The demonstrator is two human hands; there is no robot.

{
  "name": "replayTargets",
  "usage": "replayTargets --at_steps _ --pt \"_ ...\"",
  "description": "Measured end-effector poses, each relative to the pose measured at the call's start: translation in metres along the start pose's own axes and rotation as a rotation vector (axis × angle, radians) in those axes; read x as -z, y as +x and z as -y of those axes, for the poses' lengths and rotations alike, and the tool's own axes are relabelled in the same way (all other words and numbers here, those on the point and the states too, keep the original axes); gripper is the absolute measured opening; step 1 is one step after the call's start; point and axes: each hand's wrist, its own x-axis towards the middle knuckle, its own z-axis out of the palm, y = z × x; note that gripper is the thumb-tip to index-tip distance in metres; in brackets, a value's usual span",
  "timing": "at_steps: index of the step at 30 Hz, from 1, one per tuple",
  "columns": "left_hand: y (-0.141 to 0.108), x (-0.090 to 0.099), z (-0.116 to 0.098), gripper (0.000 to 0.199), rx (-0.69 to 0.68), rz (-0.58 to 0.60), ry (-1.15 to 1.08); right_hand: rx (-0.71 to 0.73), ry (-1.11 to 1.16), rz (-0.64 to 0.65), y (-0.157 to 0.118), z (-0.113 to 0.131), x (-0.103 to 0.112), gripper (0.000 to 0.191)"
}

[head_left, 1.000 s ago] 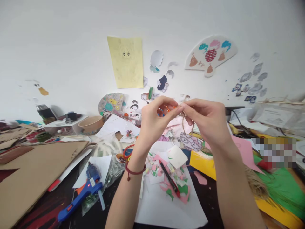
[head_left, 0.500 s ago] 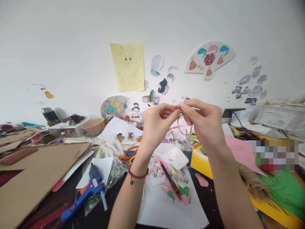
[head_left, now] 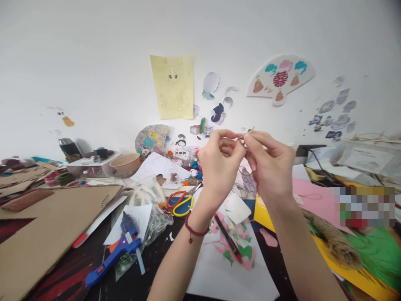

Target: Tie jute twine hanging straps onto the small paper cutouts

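Pinching a thin brown string (head_left: 240, 138) at the middle of the frame, the person's two hands nearly meet above the tabletop (head_left: 159, 246). Left hand (head_left: 221, 165): thumb and forefinger drawn together on the string, other fingers loosely curled; red bracelet (head_left: 194, 230) at the wrist. Right hand (head_left: 271, 165): thumb and forefinger likewise closed on it, a short end poking up above the fingertips; remaining fingers partly hidden. Lower centre: white sheet (head_left: 238, 280) with paper scraps and a dark pen (head_left: 228, 238). Scissors (head_left: 189, 195), red and yellow handles, lie left of the left wrist. Blue glue gun (head_left: 127, 241) lower left, beside brown cardboard (head_left: 62, 221). Roll of twine (head_left: 340, 246) lower right. White fan (head_left: 280, 81) on the wall, upper right.
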Motion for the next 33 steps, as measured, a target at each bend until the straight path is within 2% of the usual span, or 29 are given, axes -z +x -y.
replayTargets --at_steps 5,9,12,15,20,25,30,33 --pt "0.004 0.002 0.001 0.02 0.146 -0.027 -0.077 0.183 -0.112 -0.049 -0.004 -0.012 -0.006 0.004" --pt "0.007 0.005 0.002 0.019 0.24 0.082 -0.183 0.234 -0.183 -0.079 -0.005 -0.017 -0.007 0.005" --pt "0.008 0.008 0.002 0.009 0.211 0.147 -0.227 0.237 -0.148 -0.09 -0.005 -0.014 -0.006 0.003" --pt "0.011 0.014 0.002 0.007 0.192 0.237 -0.292 0.18 -0.071 -0.061 -0.004 -0.008 -0.005 0.003" --pt "0.018 0.027 0.003 0.025 0.182 0.384 -0.362 -0.011 -0.02 0.012 0.001 0.002 0.002 0.008" --pt "0.021 0.032 0.004 0.029 0.118 0.386 -0.339 -0.108 -0.033 0.064 0.0 0.005 0.006 0.014" --pt "0.021 0.031 0.004 0.023 0.014 0.32 -0.222 -0.102 -0.053 0.044 -0.003 0.008 0.003 0.016" --pt "0.02 0.029 0.002 0.022 -0.009 0.319 -0.188 -0.039 -0.095 -0.016 -0.003 0.01 0.001 0.016"
